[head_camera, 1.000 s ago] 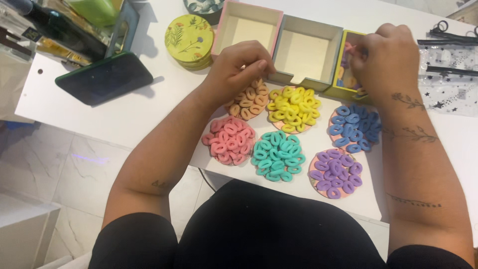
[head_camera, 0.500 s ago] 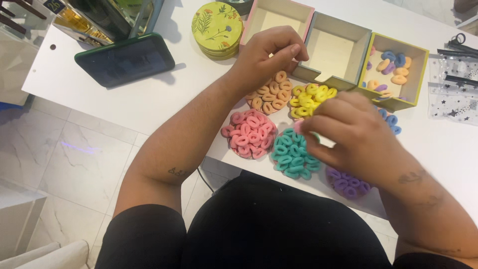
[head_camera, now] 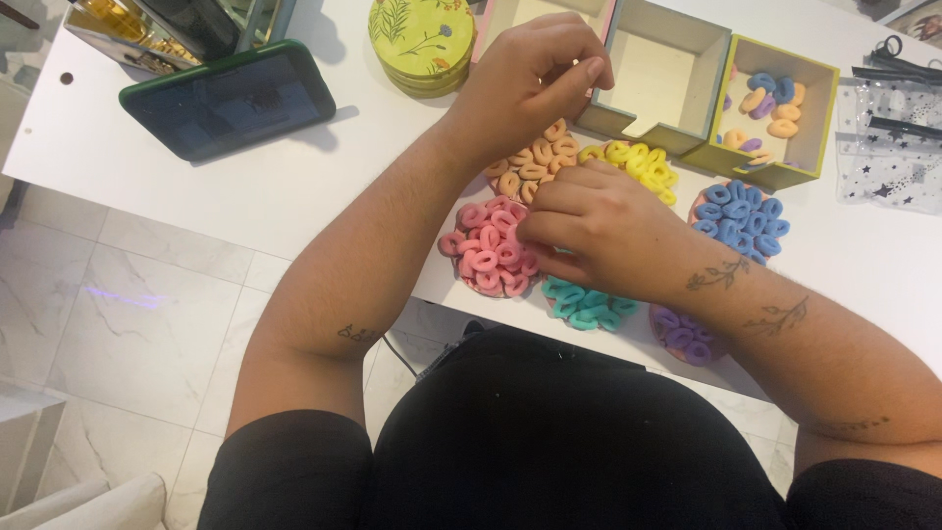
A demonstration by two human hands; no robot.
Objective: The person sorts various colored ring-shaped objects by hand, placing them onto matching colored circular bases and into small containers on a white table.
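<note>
Small foam-like hair rings lie sorted in piles on a white table (head_camera: 196,206): orange (head_camera: 535,167), yellow (head_camera: 643,162), pink (head_camera: 486,250), blue (head_camera: 741,216), teal (head_camera: 584,304) and purple (head_camera: 682,334). My left hand (head_camera: 525,83) hovers above the orange pile beside an empty cream box (head_camera: 613,118), thumb and forefinger pressed together with nothing visible between them. My right hand (head_camera: 599,236) rests over the teal pile, its curled fingertips touching the pink pile's right edge. Whether they grip a ring is hidden.
A yellow-green box (head_camera: 756,167) at the back right holds mixed rings. A dark phone (head_camera: 231,98) lies at the left, with a round yellow floral tin (head_camera: 422,34) behind the hands. A clear starred pouch (head_camera: 888,137) sits at the far right. The table edge runs along my body.
My right hand came back from the yellow-green box, crossed the piles and now sits at the pink pile. My left hand stayed above the orange pile.
</note>
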